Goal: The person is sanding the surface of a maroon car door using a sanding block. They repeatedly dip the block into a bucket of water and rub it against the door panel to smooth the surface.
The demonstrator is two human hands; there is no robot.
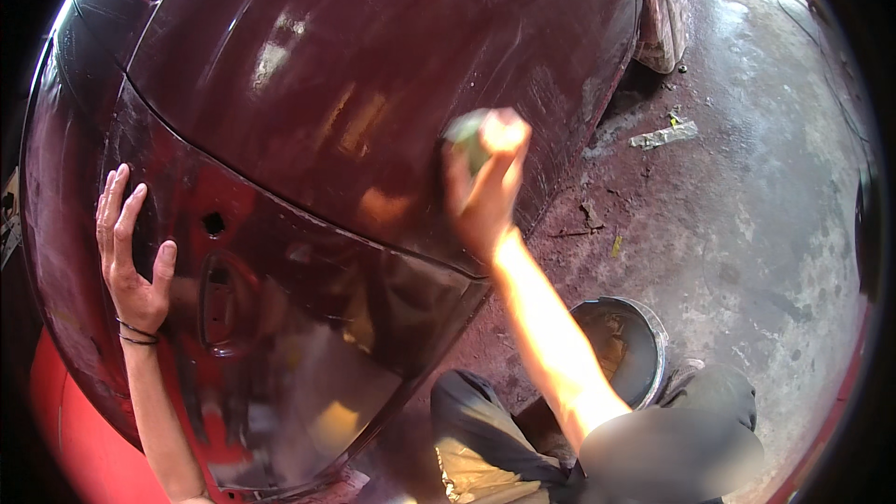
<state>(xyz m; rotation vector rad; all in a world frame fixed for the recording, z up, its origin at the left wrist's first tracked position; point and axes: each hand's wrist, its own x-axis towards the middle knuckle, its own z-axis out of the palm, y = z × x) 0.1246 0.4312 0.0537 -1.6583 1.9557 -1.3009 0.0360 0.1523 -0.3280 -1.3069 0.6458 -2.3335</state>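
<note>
A dark maroon car body [373,56] with glossy panels, seams and a handle recess [224,303] fills the left and middle of the head view. My left hand [135,261], fingers spread, rests on the panel at the left, a dark band round its wrist. Near the middle my right hand [485,187] grips a blurred greenish pad [464,131] at the surface of the larger upper panel, right of a curved seam. The pad's exact shape and its underside are hidden by my fingers and motion blur.
A stained concrete floor [765,205] runs along the right, with a crumpled strip [663,135], debris and a thin cable [798,14]. A bucket [658,345] stands beside my bent legs [476,420], below my right arm. A bright red surface [75,420] shows at lower left.
</note>
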